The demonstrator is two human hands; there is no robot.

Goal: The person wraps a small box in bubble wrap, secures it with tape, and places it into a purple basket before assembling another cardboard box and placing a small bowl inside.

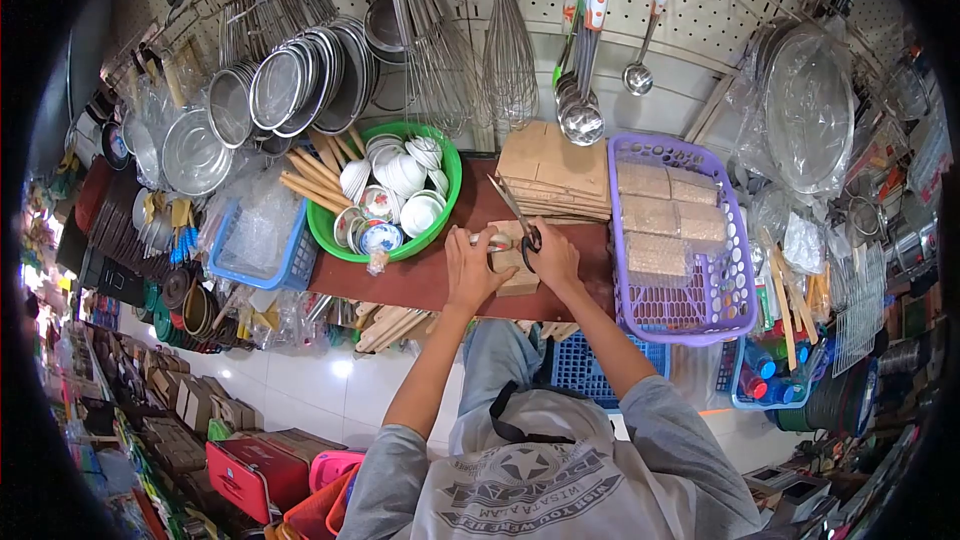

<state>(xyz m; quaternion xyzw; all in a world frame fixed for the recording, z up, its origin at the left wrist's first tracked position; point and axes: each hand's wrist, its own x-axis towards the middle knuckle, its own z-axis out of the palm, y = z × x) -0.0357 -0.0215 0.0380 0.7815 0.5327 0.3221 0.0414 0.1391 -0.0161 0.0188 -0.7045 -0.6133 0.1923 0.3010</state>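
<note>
On the dark red board (pixel 390 283), a brown cardboard piece (pixel 517 283) lies under both hands. My left hand (pixel 472 265) has its fingers closed round a small roll of tape (pixel 497 241) at the cardboard's left side. My right hand (pixel 553 258) holds black-handled scissors (pixel 512 202), their blades pointing up and to the left, away from me. Behind the hands is a stack of flat brown cardboard (pixel 553 165). The green basket (pixel 452 185) to the left holds small white bowls (pixel 398 173) and wooden sticks (pixel 316 190).
A purple basket (pixel 737 280) with bubble-wrapped packs stands at the right. A blue basket (pixel 300 258) with plastic bags is at the left. Strainers (pixel 280 90), whisks (pixel 510 65) and ladles (pixel 581 120) hang from the pegboard above. A blue crate (pixel 592 365) is below the board.
</note>
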